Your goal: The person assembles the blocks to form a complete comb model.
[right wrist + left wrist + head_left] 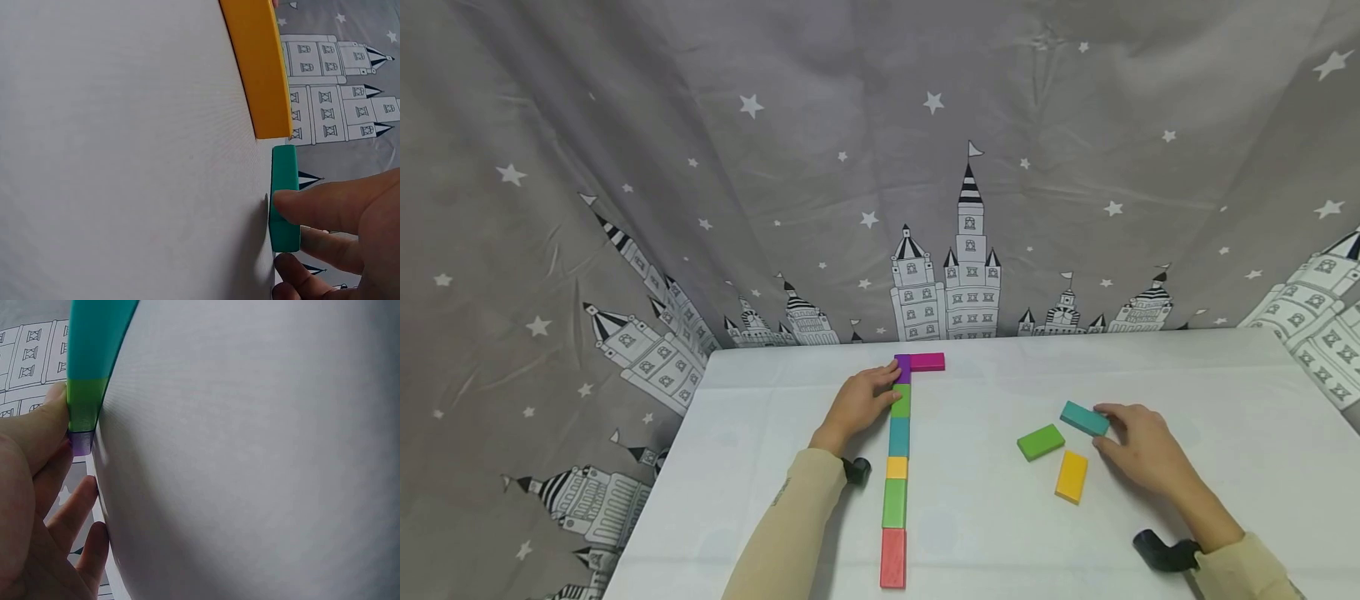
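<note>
A column of coloured blocks runs down the table, with a purple block (903,369), a green block (901,402), a teal block (898,437), a yellow block (897,467), a longer green block (894,503) and a red block (892,558). A magenta block (928,362) lies crosswise at its far end. My left hand (859,407) touches the left side of the column at the purple and green blocks, fingers mostly extended. To the right, my right hand (1144,446) pinches the right end of a loose teal block (285,234) between thumb and fingers.
A loose green block (1041,442) and a yellow block (1072,477) lie left of the right hand. The white tabletop (977,517) meets a grey curtain (820,108) printed with castles and stars at its back edge.
</note>
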Demonstrator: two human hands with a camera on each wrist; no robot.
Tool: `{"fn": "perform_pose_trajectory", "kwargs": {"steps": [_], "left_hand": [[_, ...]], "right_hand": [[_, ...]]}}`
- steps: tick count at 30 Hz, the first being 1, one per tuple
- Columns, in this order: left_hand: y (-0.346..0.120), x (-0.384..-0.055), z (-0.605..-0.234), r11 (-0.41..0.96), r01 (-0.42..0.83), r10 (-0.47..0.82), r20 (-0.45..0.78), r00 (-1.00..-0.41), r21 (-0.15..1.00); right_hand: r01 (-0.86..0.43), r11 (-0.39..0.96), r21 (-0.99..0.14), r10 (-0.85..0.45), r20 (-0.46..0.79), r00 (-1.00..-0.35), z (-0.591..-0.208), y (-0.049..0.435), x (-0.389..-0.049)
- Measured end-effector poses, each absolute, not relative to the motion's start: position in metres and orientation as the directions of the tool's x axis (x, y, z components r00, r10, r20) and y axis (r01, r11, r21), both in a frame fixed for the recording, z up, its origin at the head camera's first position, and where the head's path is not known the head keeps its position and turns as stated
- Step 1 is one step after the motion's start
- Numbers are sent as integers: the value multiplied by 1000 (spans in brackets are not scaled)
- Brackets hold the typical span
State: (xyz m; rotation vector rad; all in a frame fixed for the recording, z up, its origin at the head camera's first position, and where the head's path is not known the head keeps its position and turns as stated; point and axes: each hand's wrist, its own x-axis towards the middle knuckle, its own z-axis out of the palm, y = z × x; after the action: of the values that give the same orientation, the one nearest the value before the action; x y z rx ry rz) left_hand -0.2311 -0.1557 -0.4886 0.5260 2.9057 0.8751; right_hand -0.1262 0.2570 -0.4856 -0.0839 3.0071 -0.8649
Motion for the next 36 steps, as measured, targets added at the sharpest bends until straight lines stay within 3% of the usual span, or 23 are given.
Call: {"fn": "perform_pose_trajectory", "kwargs": {"steps": [17,36], "left_hand": [[-156,-233,-489,787,303,344,25,-939,537],[-157,-232,-489,794,308,350,21,-937,524]], "right_hand": [[-78,840,-537,-59,53,-997,-486,262,-128],[-209,779,-592,-107,204,-973,-458,236,-143]]}}
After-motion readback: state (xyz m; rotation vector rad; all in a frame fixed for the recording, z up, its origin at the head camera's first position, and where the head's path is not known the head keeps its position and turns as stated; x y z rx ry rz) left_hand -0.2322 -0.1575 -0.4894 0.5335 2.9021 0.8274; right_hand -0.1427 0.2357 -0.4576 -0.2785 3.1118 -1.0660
